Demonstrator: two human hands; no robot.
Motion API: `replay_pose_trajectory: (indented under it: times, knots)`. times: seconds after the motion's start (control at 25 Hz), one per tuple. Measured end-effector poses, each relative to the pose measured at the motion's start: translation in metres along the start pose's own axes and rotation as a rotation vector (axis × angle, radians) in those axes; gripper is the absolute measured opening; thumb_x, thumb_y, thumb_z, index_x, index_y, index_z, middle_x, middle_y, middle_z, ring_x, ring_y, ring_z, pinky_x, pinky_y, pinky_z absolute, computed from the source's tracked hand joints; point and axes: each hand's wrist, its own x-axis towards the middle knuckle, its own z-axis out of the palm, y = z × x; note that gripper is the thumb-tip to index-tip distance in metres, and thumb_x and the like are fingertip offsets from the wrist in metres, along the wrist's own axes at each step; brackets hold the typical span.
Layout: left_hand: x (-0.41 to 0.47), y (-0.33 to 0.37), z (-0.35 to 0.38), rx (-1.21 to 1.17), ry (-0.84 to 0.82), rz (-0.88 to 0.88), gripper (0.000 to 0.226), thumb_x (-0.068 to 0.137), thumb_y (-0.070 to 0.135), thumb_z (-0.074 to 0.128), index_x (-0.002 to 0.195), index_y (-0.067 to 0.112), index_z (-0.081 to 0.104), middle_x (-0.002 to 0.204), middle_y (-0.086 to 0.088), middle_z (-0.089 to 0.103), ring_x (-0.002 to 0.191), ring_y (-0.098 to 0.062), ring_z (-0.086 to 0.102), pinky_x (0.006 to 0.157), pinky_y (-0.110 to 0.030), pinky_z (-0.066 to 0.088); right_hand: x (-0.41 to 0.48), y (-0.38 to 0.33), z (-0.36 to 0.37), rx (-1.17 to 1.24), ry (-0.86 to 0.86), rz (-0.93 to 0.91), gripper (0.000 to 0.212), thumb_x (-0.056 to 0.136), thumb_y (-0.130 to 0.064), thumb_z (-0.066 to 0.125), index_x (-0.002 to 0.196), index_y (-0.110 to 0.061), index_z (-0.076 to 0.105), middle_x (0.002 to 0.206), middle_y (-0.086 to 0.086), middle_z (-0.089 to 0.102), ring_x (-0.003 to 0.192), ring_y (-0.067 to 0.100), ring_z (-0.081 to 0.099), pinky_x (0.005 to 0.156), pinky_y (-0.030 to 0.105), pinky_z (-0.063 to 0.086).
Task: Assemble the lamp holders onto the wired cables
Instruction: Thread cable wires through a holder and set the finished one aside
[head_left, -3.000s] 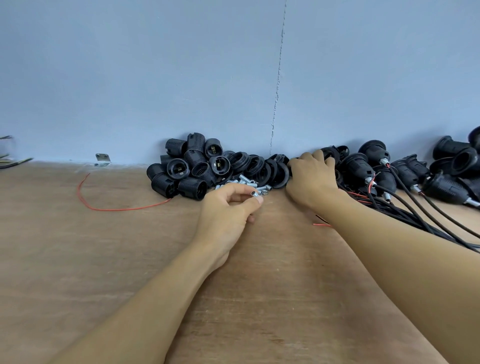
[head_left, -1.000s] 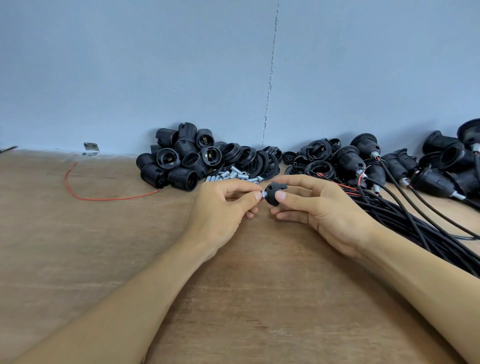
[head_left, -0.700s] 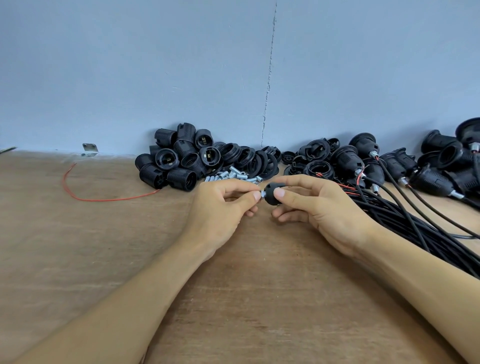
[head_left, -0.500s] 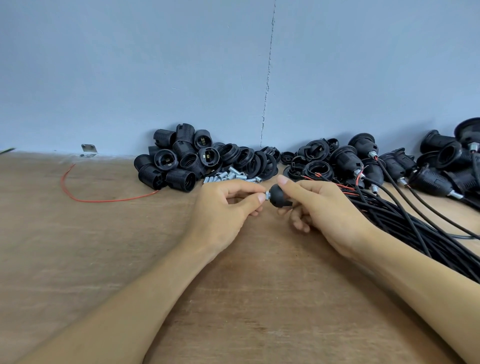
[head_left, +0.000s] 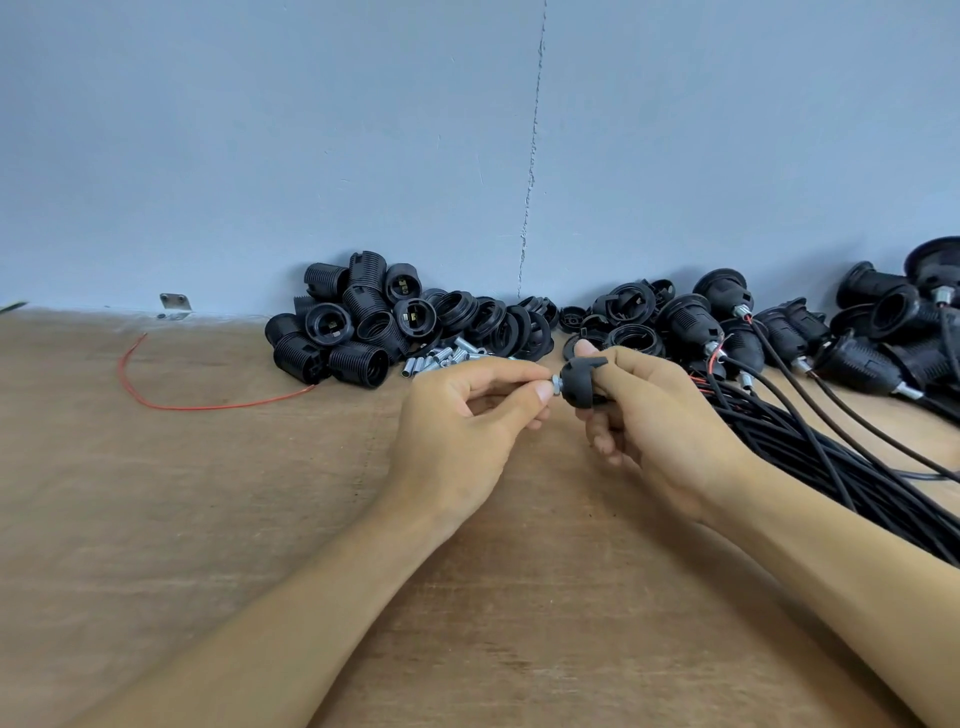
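Observation:
My right hand (head_left: 654, 431) grips a black dome-shaped lamp holder cap (head_left: 581, 382) just above the wooden table (head_left: 208, 493). My left hand (head_left: 462, 426) pinches a small silver threaded tube (head_left: 555, 387) that sits at the cap's narrow end. A heap of black threaded holder bodies (head_left: 343, 332) lies against the wall at centre left. Loose black rings (head_left: 498, 325) and silver tubes (head_left: 441, 358) lie beside it. Black cables (head_left: 841, 457) with fitted holders (head_left: 696, 322) stretch from the right.
A blue wall (head_left: 467, 156) closes the table's far edge. A loose red wire (head_left: 208, 405) curves across the table at left. A small metal bracket (head_left: 174, 304) sits at the wall's foot. More black holders (head_left: 893, 312) pile at far right.
Both hands left the piles and met in front of me. The right hand picked up a cap, turned it and closed its fingers round it, and the silver tube came against its end.

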Motion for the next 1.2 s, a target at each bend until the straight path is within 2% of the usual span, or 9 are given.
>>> replay_pose_trajectory:
  times: [0.12,0.2,0.36,0.48,0.6,0.72,0.88,1.04,1.2]
  knots:
    - [0.001,0.000,-0.001,0.017,0.067,0.001,0.015,0.089,0.008,0.076,0.089,0.023,0.079,0.079,0.001,0.078,0.075,-0.015,0.075,0.074,-0.023,0.059,-0.001,0.001,0.003,0.039,-0.044,0.089,0.056,0.103,-0.050,0.042,0.068,-0.017,0.070,0.059,0.007,0.059,0.036,0.016,0.045,0.036,0.021,0.033]
    - [0.003,0.000,-0.004,0.028,0.110,-0.005,0.016,0.089,0.007,0.076,0.088,0.023,0.079,0.077,0.002,0.077,0.073,-0.013,0.074,0.071,-0.018,0.057,-0.003,0.001,0.003,0.055,-0.106,0.097,0.062,0.102,-0.056,0.038,0.072,-0.012,0.070,0.057,0.009,0.058,0.035,0.017,0.045,0.036,0.021,0.034]
    - [0.006,-0.003,-0.009,0.045,0.101,-0.028,0.012,0.088,0.006,0.076,0.091,0.017,0.080,0.078,0.002,0.078,0.071,-0.012,0.075,0.070,-0.018,0.057,-0.004,-0.001,0.000,0.012,-0.197,-0.084,0.046,0.095,-0.054,0.053,0.078,-0.017,0.073,0.059,0.009,0.054,0.035,0.014,0.039,0.040,0.022,0.032]
    - [0.007,-0.006,-0.010,0.035,0.057,-0.047,0.011,0.089,0.004,0.075,0.094,0.012,0.080,0.077,-0.001,0.077,0.070,-0.013,0.074,0.068,-0.020,0.057,-0.004,-0.003,-0.005,-0.011,-0.209,-0.140,0.037,0.099,-0.049,0.053,0.079,-0.029,0.077,0.064,0.020,0.042,0.037,0.011,0.027,0.045,0.024,0.026]
    - [0.006,-0.007,-0.010,0.011,-0.003,-0.057,0.013,0.089,0.003,0.074,0.093,0.014,0.080,0.077,-0.003,0.077,0.070,-0.015,0.074,0.068,-0.021,0.057,-0.003,-0.004,-0.009,-0.079,-0.190,-0.123,0.035,0.098,-0.052,0.052,0.100,-0.029,0.078,0.053,-0.001,0.027,0.042,0.012,0.023,0.044,0.022,0.024]
    - [0.007,-0.007,-0.009,-0.056,-0.029,-0.067,0.015,0.090,0.002,0.073,0.090,0.015,0.081,0.079,-0.007,0.077,0.070,-0.017,0.073,0.068,-0.022,0.057,-0.002,-0.004,-0.010,-0.163,-0.140,-0.068,0.059,0.090,-0.070,0.047,0.071,-0.022,0.075,0.049,-0.004,0.022,0.044,0.015,0.019,0.047,0.025,0.020]
    - [0.007,-0.007,-0.006,-0.093,0.031,-0.067,0.016,0.090,0.004,0.074,0.089,0.018,0.081,0.079,-0.006,0.078,0.071,-0.016,0.074,0.068,-0.021,0.057,0.000,-0.003,-0.010,-0.166,-0.170,-0.003,0.075,0.086,-0.079,0.042,0.071,-0.012,0.072,0.050,0.000,0.020,0.042,0.016,0.019,0.049,0.032,0.016]
    - [0.010,-0.009,-0.012,-0.067,0.093,-0.058,0.016,0.090,0.004,0.073,0.088,0.019,0.079,0.078,-0.003,0.078,0.070,-0.015,0.075,0.067,-0.020,0.057,-0.002,-0.004,-0.008,-0.163,-0.283,-0.022,0.072,0.088,-0.079,0.041,0.092,-0.017,0.079,0.049,0.000,0.024,0.040,0.012,0.025,0.043,0.025,0.025]
    - [0.009,-0.011,-0.013,-0.007,0.037,-0.062,0.014,0.089,0.004,0.074,0.090,0.017,0.079,0.076,-0.002,0.078,0.069,-0.014,0.074,0.067,-0.020,0.057,-0.004,-0.007,-0.006,-0.132,-0.299,-0.077,0.057,0.095,-0.071,0.040,0.111,-0.029,0.076,0.049,0.000,0.026,0.040,0.012,0.026,0.043,0.025,0.027]
